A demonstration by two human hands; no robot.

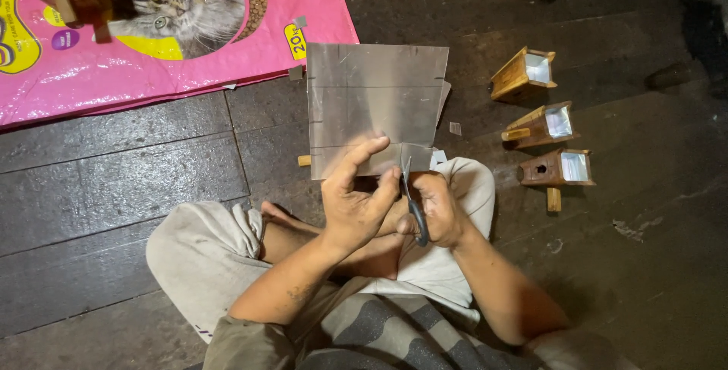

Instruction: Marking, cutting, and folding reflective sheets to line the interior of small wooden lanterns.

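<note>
My left hand (355,202) pinches the near edge of a thin grey metal sheet (374,97) marked with ruled lines, holding it up over my lap. My right hand (435,208) grips a pair of dark-handled scissors (414,211), blades pointing up into the sheet's near edge, where a small flap (418,156) is partly cut free. I sit cross-legged on a dark wooden plank floor (121,180).
Three small wooden birdhouse-like boxes (523,73) (543,124) (556,167) with metal-lined tops lie in a row to the right. A pink plastic sack with a cat picture (152,29) lies at upper left. Small metal offcuts (455,128) dot the floor.
</note>
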